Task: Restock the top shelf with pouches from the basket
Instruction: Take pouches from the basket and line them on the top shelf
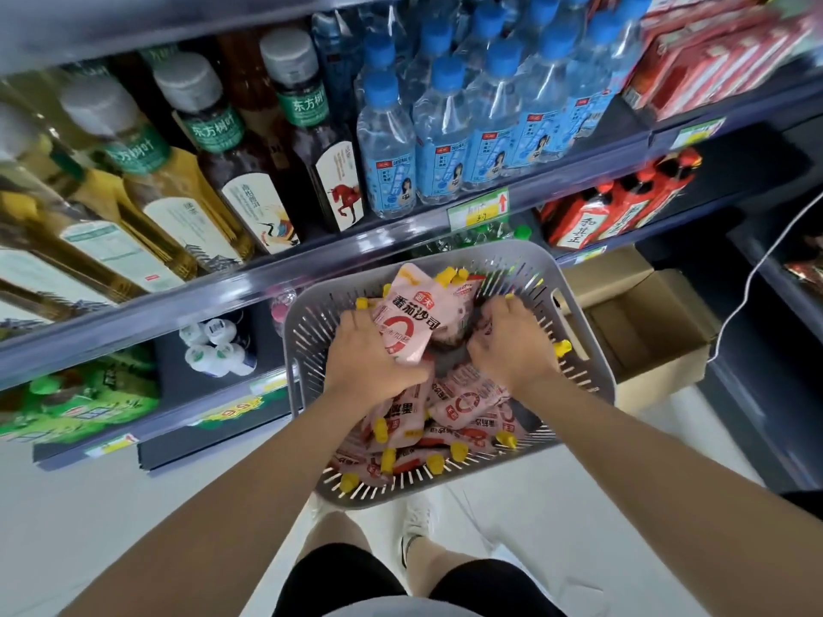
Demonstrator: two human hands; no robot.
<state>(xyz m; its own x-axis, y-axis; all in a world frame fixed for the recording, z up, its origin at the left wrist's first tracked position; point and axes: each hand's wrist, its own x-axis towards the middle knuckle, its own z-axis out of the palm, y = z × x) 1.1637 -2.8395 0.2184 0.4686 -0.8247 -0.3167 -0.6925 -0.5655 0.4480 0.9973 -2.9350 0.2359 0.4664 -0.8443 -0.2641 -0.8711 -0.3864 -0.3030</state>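
Two-handed, digging into the grey slotted plastic basket [307, 313], which is sitting just in front of the lower shelves, its support hidden. Curling the left hand [369, 362] round the lower edge of the uppermost pink spouted pouch with a yellow cap [414, 313], fingers closing on it, presumably choosing the top one because nothing is weighing it down. Burying the right hand [512, 345] knuckles-up in the heap of matching pink pouches [463, 403], fingers bent downward; whether clasping a pouch or merely parting the pile, impossible to tell. Probably gathering several at once, sparing repeat trips upward. Lying jumbled with caps pointing every way, so likely needing turning before standing in a row. Keeping the basket close under the arms, seemingly shortening each reach. Looking down past blue-capped clear water bottles [441, 126] and grey-capped tea bottles [213, 140] on a middle shelf; catching only a blurred ledge at the upper edge, not the top shelf plainly. Leaving every visible pouch inside the basket, none shelved yet.
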